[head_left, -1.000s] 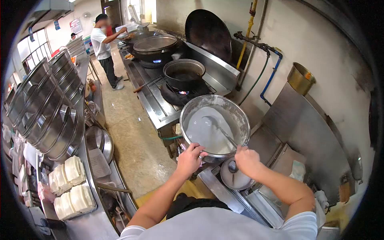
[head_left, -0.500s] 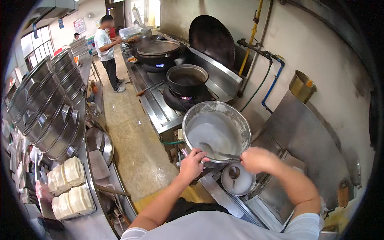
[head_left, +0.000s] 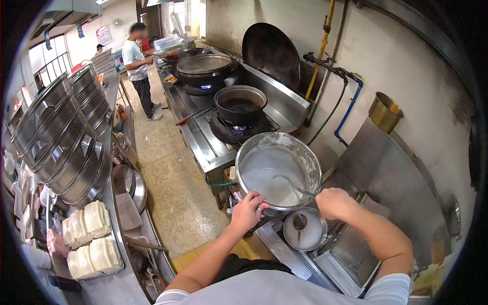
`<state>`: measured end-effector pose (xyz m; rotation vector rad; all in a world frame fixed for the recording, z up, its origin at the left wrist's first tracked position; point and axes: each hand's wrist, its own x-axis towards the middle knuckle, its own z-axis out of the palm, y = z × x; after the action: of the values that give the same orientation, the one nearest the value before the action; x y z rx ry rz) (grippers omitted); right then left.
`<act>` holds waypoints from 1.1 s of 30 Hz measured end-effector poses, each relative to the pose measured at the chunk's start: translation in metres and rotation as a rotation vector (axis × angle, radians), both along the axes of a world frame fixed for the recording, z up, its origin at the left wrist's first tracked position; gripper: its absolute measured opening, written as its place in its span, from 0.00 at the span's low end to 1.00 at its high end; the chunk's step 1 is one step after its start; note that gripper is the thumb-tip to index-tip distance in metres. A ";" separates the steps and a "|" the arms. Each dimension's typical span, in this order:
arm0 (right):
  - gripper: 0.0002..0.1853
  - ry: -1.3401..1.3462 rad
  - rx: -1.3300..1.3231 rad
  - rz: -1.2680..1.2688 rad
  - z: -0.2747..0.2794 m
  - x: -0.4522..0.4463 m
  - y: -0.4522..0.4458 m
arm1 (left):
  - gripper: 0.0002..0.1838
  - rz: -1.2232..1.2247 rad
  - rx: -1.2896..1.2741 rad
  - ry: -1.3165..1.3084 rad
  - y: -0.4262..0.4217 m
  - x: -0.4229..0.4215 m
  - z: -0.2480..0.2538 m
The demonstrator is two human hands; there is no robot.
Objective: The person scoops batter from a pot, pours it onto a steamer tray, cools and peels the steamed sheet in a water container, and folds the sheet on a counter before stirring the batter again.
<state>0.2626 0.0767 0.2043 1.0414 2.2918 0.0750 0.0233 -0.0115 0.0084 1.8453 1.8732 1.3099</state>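
Observation:
A large metal bowl (head_left: 312, 158) holds a milky white liquid (head_left: 269, 168). At its near left rim, my left hand (head_left: 248, 211) is closed on the edge, with a ring on one finger. My right hand (head_left: 335, 203) is wrapped round the handle of a metal ladle (head_left: 307, 193) that slants over the near right rim. The ladle's head is dipped in the liquid and mostly hidden. Just below the big bowl stands a smaller metal pot (head_left: 323, 239) with whitish liquid and a second ladle (head_left: 300, 221) in it.
Beyond the bowl, a dark pot (head_left: 240, 109) sits on a lit burner, with a covered wok (head_left: 203, 71) farther back. A person (head_left: 137, 66) stands at the far stove end. Stacked steamers (head_left: 61, 147) and packs of white wrappers (head_left: 94, 254) line the left counter. A brass-coloured pot (head_left: 385, 112) stands right.
The ladle's head has moved from the near rim into the middle of the liquid. My right hand has shifted slightly right. My left hand stays at the rim.

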 end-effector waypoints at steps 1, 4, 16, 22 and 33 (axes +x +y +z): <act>0.11 0.000 -0.027 -0.012 0.012 -0.004 -0.001 | 0.13 0.002 0.003 0.003 0.000 0.000 0.000; 0.11 0.026 -0.102 -0.016 0.028 -0.010 -0.006 | 0.13 0.010 0.004 0.005 -0.001 0.001 -0.001; 0.15 0.283 0.260 0.026 -0.085 0.000 -0.016 | 0.13 0.008 0.000 0.052 0.000 -0.003 0.004; 0.12 0.091 0.040 -0.071 -0.009 0.005 -0.005 | 0.11 0.008 -0.030 0.009 -0.004 0.000 0.009; 0.13 0.346 0.096 0.002 -0.057 -0.025 -0.030 | 0.12 0.026 0.010 0.049 0.003 -0.005 0.005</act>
<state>0.2376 0.0463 0.1476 1.1768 2.6214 0.0053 0.0180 -0.0083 0.0129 1.8808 1.9240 1.2962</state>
